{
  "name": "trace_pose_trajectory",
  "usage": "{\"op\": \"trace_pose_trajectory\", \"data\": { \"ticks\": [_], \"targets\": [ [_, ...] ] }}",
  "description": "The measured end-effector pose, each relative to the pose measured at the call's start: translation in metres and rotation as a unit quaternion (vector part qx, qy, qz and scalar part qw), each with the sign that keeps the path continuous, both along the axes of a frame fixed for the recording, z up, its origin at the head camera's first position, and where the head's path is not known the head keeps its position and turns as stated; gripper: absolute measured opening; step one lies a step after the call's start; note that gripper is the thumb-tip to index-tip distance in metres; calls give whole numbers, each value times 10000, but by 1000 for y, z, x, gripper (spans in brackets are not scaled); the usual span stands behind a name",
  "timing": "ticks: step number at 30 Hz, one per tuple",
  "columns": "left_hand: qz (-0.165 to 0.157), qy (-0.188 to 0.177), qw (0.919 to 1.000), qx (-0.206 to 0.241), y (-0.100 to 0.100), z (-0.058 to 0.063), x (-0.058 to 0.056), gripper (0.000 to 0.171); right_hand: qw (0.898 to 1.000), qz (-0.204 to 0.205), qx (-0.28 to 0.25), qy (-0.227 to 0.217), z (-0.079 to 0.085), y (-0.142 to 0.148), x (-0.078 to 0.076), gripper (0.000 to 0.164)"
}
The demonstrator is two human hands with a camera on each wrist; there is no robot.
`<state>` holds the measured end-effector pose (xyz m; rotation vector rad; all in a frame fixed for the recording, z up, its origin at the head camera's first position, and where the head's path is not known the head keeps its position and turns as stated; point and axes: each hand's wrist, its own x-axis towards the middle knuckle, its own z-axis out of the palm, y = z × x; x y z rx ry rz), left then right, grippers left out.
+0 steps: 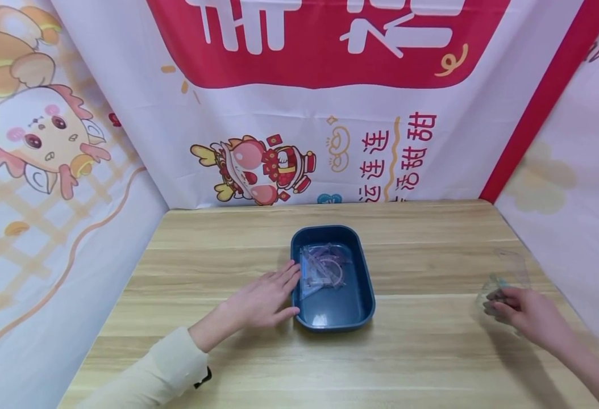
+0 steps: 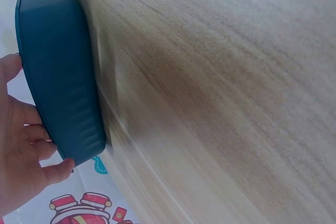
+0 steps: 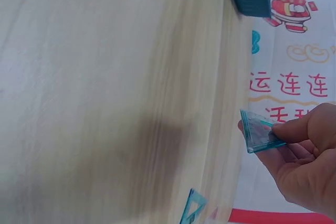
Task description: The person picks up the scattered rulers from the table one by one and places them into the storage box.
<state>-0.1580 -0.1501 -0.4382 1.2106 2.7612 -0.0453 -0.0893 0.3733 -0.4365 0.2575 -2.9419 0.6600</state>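
Note:
A dark blue plastic bin (image 1: 335, 316) stands on the table with clear set squares (image 1: 312, 278) and a purplish protractor (image 1: 337, 267) lying in it. My left hand (image 1: 269, 295) rests against its left rim with fingers spread. In the left wrist view, the fingertips (image 2: 60, 169) touch the rim of the bin (image 2: 63, 77). Off to the right, above the table, my right hand (image 1: 527, 315) pinches a clear, teal-edged set square (image 3: 258, 135) between thumb and fingers. Another teal set square (image 3: 193, 205) lies on the table below that hand.
The wood-grain table (image 1: 407, 363) meets a printed cloth (image 1: 299, 113) hanging at its back edge. More printed cloth (image 1: 33, 227) hangs along the left side, and pale cloth (image 1: 575, 227) along the right. A clear flat piece (image 1: 514, 264) lies just beyond my right hand.

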Motion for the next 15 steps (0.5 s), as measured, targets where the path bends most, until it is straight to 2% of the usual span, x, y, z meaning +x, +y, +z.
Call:
{"op": "trace_pose_trajectory", "data": {
  "ticks": [2,4,8,11,15],
  "targets": [
    [4,6,10000,1,0,0,-1,80,9996,-106,-47,-246,5,-2,-3,8],
    [1,14,10000,-8,0,0,-1,80,9973,-208,-225,-673,9,-4,-5,19],
    [1,4,10000,-13,1,0,-1,80,9848,-143,-1087,-1347,12,-7,-7,29],
    [13,-4,10000,-17,1,-1,-1,80,9600,187,-2172,-1756,11,-9,-11,35],
    [16,13,10000,-31,1,-2,-1,80,9111,392,-3402,-2295,11,-14,-18,41]
  ]
}}
